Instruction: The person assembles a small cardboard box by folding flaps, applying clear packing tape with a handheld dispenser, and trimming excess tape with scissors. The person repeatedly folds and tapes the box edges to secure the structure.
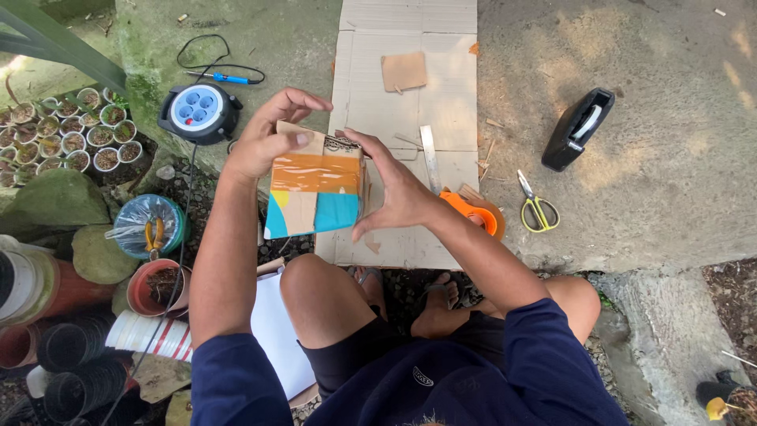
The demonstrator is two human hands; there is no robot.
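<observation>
Outdoor concrete ground (670, 173), flattened cardboard sheet (394, 71), taped box (315, 189) between hands.

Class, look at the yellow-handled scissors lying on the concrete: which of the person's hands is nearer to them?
Right. The right hand presses the cardboard box's near side, with the yellow-handled scissors further out on that side. The left hand grips the box's far side.

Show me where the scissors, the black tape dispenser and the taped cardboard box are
scissors (538, 207), head view, on the yellow-green handles.
black tape dispenser (576, 129), head view, on the middle of its body.
taped cardboard box (315, 183), head view, on the orange tape band across its front face.
</observation>
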